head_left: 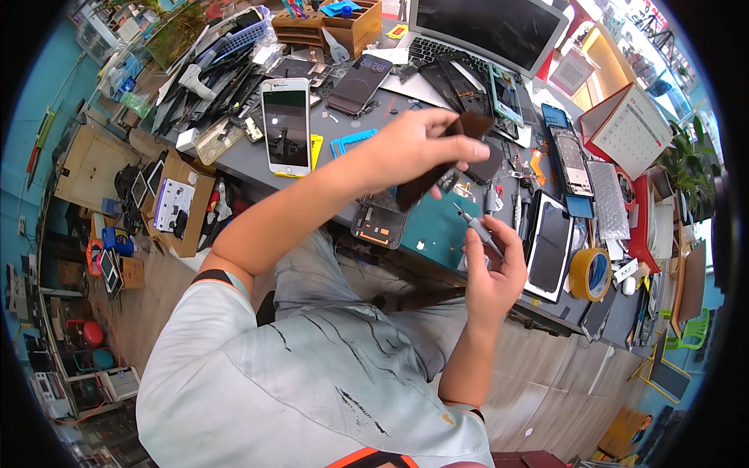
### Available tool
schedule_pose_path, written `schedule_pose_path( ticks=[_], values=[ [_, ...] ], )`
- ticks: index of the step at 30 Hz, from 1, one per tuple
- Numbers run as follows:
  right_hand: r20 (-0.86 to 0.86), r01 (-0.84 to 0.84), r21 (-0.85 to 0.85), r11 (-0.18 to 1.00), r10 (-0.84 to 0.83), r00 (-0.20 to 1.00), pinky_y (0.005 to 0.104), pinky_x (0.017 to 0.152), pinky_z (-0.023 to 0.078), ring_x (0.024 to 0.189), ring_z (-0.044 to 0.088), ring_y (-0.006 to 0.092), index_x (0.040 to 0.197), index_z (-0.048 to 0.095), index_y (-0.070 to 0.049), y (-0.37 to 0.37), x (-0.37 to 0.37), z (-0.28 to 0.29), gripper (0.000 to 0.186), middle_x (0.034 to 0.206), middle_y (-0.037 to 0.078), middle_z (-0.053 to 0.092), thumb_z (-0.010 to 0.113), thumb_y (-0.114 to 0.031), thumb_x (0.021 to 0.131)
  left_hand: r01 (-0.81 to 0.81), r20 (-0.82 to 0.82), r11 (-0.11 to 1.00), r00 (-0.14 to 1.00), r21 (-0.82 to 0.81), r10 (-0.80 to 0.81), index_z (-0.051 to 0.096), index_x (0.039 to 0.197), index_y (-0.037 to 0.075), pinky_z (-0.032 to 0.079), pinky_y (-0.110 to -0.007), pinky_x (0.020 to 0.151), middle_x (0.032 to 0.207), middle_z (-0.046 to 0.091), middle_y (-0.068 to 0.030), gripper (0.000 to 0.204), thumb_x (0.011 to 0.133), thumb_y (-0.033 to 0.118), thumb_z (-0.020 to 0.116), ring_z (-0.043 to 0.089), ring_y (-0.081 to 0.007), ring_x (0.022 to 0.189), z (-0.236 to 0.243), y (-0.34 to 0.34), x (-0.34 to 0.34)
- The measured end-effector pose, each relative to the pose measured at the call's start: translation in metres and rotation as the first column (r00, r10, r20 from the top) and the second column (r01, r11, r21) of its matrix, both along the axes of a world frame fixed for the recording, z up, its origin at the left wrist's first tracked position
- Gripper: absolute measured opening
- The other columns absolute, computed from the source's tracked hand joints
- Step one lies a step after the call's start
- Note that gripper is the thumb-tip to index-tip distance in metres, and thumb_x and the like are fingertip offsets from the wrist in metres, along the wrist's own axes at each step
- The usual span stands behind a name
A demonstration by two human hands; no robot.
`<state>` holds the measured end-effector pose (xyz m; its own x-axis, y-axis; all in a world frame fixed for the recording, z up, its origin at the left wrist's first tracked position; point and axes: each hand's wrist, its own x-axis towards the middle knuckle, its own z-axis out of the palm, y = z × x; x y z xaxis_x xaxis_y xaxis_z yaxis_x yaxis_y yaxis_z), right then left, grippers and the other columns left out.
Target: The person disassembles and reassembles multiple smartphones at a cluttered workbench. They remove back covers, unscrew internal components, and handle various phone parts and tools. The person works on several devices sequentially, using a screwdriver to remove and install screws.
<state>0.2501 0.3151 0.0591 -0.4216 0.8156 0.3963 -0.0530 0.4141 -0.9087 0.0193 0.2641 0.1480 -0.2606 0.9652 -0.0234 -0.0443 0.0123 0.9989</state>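
Observation:
My left hand (437, 148) reaches across the desk, closed on the edge of a dark, glossy flat panel (417, 189) that looks like a phone screen. The panel is tilted, and the fingers cover part of it. My right hand (495, 265) pinches a slim grey screwdriver (480, 231), its thin tip pointing up and left toward the panel without touching it. Below both hands lies a green work mat (437, 230) with small bits on it. Left of the mat, a dark phone part with orange patches (380, 223) lies at the desk's near edge.
A white phone (286, 129) stands out at the left, near a heap of phone parts (207, 86). Behind is an open laptop (488, 35). On the right are a boxed phone (550, 246), a yellow tape roll (590, 274), an opened phone (572, 160) and a desk calendar (626, 131).

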Motion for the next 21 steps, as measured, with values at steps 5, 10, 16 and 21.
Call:
schedule_pose_path(
  ticks=[5, 10, 16, 21],
  values=[
    [-0.137, -0.049, -0.007, 0.999, 0.048, 0.989, 0.0289, 0.086, 0.062, 0.103, 0.073, 0.0170, 0.122, 0.070, 0.005, 0.002, -0.004, -0.011, 0.029, 0.116, 0.013, 0.073, 0.079, 0.008, 0.095, -0.026, -0.009, 0.999, 1.000, 0.032, 0.026, 0.067, 0.124, -0.004, 0.068, -0.037, 0.068, 0.113, 0.073, -0.0164, 0.057, 0.098, 0.046, 0.078, 0.075, -0.0201, 0.102, 0.018, 0.049, -0.033],
    [-0.137, -0.045, 0.034, 0.998, 0.050, 0.989, 0.0293, 0.084, 0.064, 0.098, 0.075, 0.0174, 0.123, 0.069, 0.005, 0.006, 0.000, -0.014, 0.030, 0.113, 0.013, 0.074, 0.078, 0.008, 0.095, -0.077, -0.005, 0.997, 0.997, 0.016, 0.077, 0.060, 0.134, -0.007, 0.068, -0.038, 0.075, 0.115, 0.070, -0.0216, 0.078, 0.092, 0.056, 0.079, 0.076, -0.0279, 0.112, 0.018, 0.109, -0.052],
    [-0.208, -0.090, -0.070, 0.993, 0.074, 0.975, 0.0297, 0.081, 0.064, 0.095, 0.075, 0.0176, 0.124, 0.068, 0.006, 0.007, 0.004, -0.012, 0.029, 0.113, 0.014, 0.074, 0.076, 0.010, 0.096, -0.168, 0.044, 0.985, 0.984, -0.045, 0.170, 0.058, 0.126, -0.013, 0.068, -0.038, 0.077, 0.112, 0.068, -0.0233, 0.085, 0.089, 0.060, 0.081, 0.077, -0.0294, 0.105, -0.002, 0.177, -0.098],
    [-0.217, -0.120, -0.119, 0.986, 0.092, 0.972, 0.0299, 0.081, 0.064, 0.095, 0.075, 0.0179, 0.125, 0.068, 0.006, 0.008, 0.006, -0.015, 0.031, 0.116, 0.015, 0.073, 0.076, 0.010, 0.096, -0.224, 0.056, 0.972, 0.972, -0.068, 0.228, 0.057, 0.129, -0.020, 0.068, -0.040, 0.082, 0.114, 0.066, -0.0271, 0.092, 0.089, 0.060, 0.081, 0.076, -0.0337, 0.102, -0.016, 0.199, -0.124]
  ],
)
